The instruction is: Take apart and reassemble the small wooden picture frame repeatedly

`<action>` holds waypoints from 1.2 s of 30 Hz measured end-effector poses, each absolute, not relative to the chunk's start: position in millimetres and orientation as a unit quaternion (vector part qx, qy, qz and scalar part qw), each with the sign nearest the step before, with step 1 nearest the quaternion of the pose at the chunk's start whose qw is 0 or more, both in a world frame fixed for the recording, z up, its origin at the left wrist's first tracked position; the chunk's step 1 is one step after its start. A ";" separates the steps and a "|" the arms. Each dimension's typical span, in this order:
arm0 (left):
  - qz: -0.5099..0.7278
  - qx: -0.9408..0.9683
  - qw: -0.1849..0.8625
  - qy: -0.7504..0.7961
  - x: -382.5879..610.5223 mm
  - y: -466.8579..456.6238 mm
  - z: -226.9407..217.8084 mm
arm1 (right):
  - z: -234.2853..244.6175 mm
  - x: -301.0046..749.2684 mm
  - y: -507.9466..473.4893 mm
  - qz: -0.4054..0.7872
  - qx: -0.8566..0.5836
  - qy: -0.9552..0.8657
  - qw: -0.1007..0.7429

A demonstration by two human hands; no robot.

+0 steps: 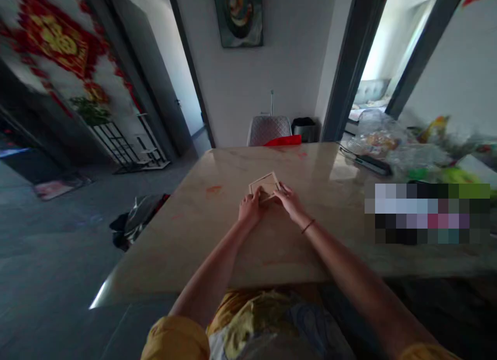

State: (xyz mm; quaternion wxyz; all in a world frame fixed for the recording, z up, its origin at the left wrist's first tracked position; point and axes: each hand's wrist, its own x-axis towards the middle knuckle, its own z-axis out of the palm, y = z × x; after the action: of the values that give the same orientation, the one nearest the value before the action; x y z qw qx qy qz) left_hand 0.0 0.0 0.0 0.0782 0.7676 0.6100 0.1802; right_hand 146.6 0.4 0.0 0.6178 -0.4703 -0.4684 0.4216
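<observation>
A small, pale wooden frame (pixel 262 179), roughly square with thin edges, lies at a slant over the middle of the table (pixel 248 246). My left hand (pixel 250 207) grips its near left side, fingers bent at the edge. On the right side, my right hand (pixel 290 201) pinches the frame's edge between thumb and fingers. A thin dark band circles my right wrist. The frame's near edge is partly covered by my fingers, and its inner details are too small to make out.
Clear plastic bags (pixel 376 137) and a dark elongated object (pixel 373 164) with a cord lie on the table's right side. A quilted chair (pixel 269 130) and a red item (pixel 285 140) are at the far edge. Dark bundled fabric (pixel 137 220) sits beyond the left edge.
</observation>
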 end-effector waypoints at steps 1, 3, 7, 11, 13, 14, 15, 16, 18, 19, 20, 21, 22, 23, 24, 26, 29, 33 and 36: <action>0.187 0.765 0.089 0.611 -1.1 1.1 -0.7 | -0.9 144.7 0.6 0.432 -0.484 -0.444 0.618; 0.206 0.761 0.100 0.606 -2.8 2.8 -1.5 | -2.5 141.7 0.5 0.456 -0.494 -0.408 0.618; 0.273 0.767 0.087 0.575 -3.8 2.9 0.5 | -3.2 141.9 -2.7 0.515 -0.440 -0.390 0.624; 0.325 0.767 0.029 0.552 -4.0 1.7 3.3 | 0.4 145.3 -6.6 0.549 -0.389 -0.388 0.630; 0.342 0.763 0.012 0.547 -4.6 1.9 3.0 | 2.6 146.0 -7.5 0.559 -0.374 -0.382 0.634; 0.351 0.763 0.008 0.543 -4.9 2.2 2.6 | 3.4 146.2 -7.7 0.562 -0.368 -0.379 0.637; 0.359 0.763 0.007 0.538 -5.2 2.5 2.1 | 4.2 146.4 -7.8 0.565 -0.362 -0.376 0.639; 0.368 0.762 0.007 0.532 -5.5 2.8 1.7 | 4.7 146.6 -7.8 0.568 -0.356 -0.374 0.641; 0.384 0.761 0.012 0.523 -5.7 3.1 1.5 | 5.4 147.6 -7.8 0.572 -0.343 -0.372 0.646; 0.392 0.760 0.017 0.518 -5.6 3.1 1.6 | 5.7 148.3 -7.9 0.573 -0.338 -0.373 0.647; 0.401 0.759 0.023 0.513 -5.5 3.0 2.0 | 6.0 149.2 -8.0 0.573 -0.333 -0.374 0.648; 0.410 0.758 0.032 0.507 -5.3 3.0 2.4 | 6.3 150.1 -8.1 0.572 -0.330 -0.376 0.650; 0.418 0.757 0.044 0.500 -5.1 3.1 2.9 | 6.7 150.9 -8.2 0.570 -0.329 -0.379 0.651; 0.426 0.756 0.061 0.493 -4.9 3.3 3.2 | 7.1 151.7 -8.4 0.565 -0.330 -0.383 0.652; 0.434 0.754 0.084 0.486 -4.7 3.8 3.5 | 7.5 152.2 -8.7 0.559 -0.334 -0.389 0.651; 0.449 0.745 0.138 0.475 -4.7 5.7 3.6 | 8.3 152.5 -9.4 0.539 -0.351 -0.404 0.651; 0.467 0.710 0.253 0.463 -5.6 10.0 3.6 | 8.5 151.3 -10.9 0.478 -0.393 -0.446 0.647; 0.488 0.614 0.453 0.424 -6.5 13.3 6.1 | 5.7 148.3 -13.3 0.359 -0.425 -0.534 0.637; 0.499 0.545 0.533 0.413 -5.4 10.3 10.3 | 3.8 145.7 -16.3 0.295 -0.427 -0.584 0.624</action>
State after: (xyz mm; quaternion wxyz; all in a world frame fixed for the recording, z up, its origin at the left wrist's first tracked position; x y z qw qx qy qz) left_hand -5.4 10.3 10.3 0.5328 0.5448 0.4131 0.4986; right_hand 145.7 -16.3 3.8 0.6237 -0.4272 -0.5845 0.2947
